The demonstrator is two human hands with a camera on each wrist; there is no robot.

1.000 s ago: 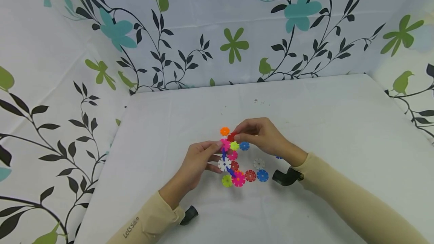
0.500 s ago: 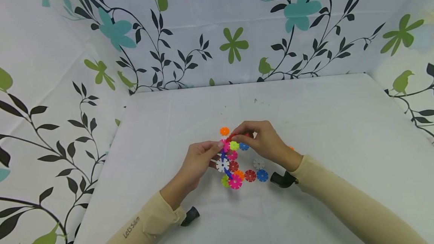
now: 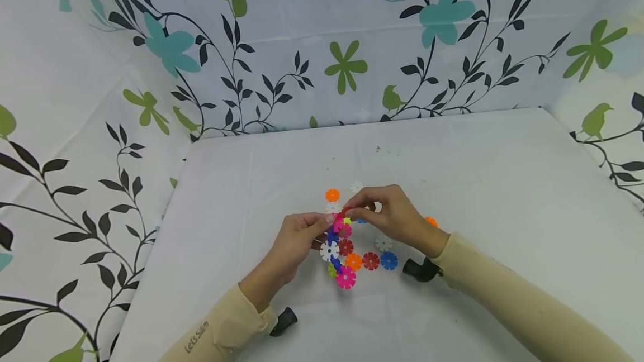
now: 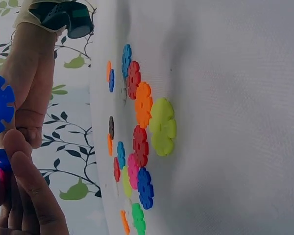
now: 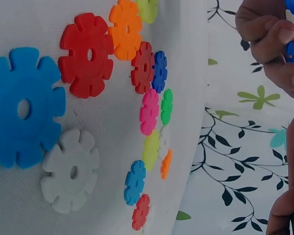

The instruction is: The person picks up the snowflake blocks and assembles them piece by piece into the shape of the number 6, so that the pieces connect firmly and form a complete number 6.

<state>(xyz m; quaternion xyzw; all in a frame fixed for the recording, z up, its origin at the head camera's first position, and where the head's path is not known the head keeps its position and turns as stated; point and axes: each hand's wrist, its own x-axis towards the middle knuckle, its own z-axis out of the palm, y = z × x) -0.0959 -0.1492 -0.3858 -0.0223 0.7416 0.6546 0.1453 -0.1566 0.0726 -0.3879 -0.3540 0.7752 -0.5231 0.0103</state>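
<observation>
A hanging chain of interlocking flower-shaped plastic discs joins my two hands above the table. My left hand pinches the upper pink disc between thumb and fingers. Opposite it, my right hand pinches a red disc right at the pink disc's edge. Lower in the chain come blue discs, a white disc and a pink disc at the bottom end. In the left wrist view a blue disc of the chain shows edge-cut slots. The right wrist view catches my left hand gripping near blue pieces.
Loose discs lie beneath the hands on the white-covered table: an orange disc, a red disc, a blue disc, a white disc and several others. A patterned curtain stands behind. Black wrist mounts protrude from both sleeves.
The right hand has shifted slightly down with the red disc, and the upper pink disc has turned more edge-on. The chain's lower end has swung left and down. More loose discs show near the right hand.
</observation>
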